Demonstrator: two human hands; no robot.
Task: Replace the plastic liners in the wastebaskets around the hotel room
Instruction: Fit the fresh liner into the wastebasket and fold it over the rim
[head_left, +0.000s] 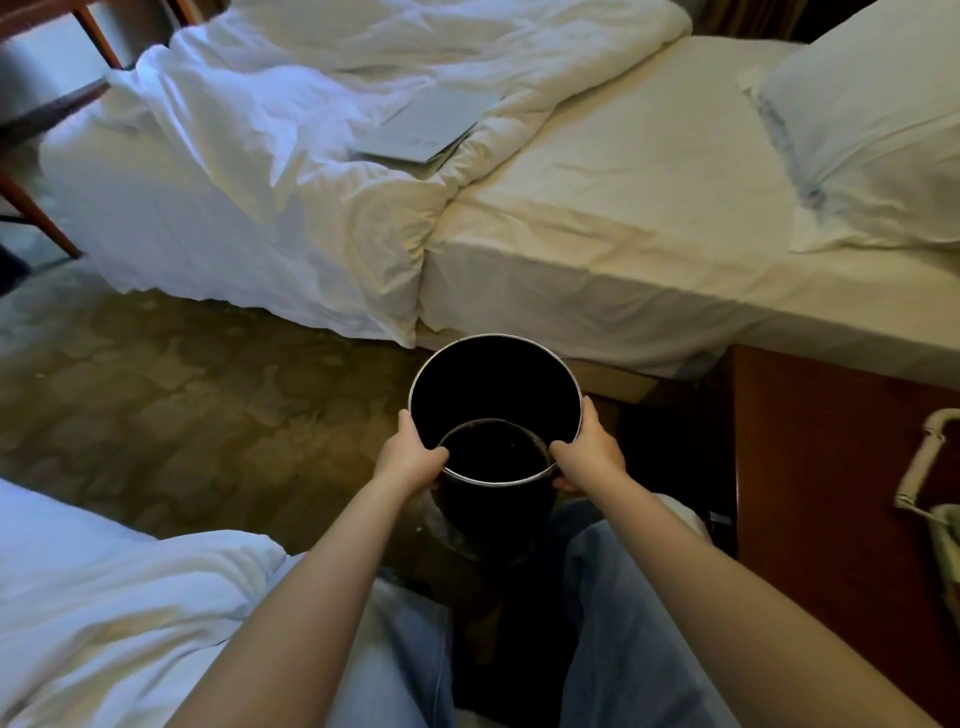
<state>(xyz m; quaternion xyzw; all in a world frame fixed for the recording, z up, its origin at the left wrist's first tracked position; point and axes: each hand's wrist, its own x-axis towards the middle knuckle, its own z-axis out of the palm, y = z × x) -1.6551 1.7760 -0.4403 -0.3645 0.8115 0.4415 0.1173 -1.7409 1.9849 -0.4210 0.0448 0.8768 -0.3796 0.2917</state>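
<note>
A round black wastebasket (493, 395) with a silver rim hangs low in the middle of the head view, above the carpet and between my knees. Its inside is dark and bare; no liner shows in it. My left hand (413, 454) grips the rim on the left side, thumb inside the basket. My right hand (589, 452) grips the rim on the right side the same way. Something pale and crumpled (452, 535) lies under the basket, too dark to identify.
A bed with a rumpled white duvet (270, 156) and a grey laptop (426, 130) runs across the far side. A pillow (872, 119) lies at right. A wooden nightstand (831, 493) stands right of me, another white duvet (104, 597) at lower left, patterned carpet (182, 405) between.
</note>
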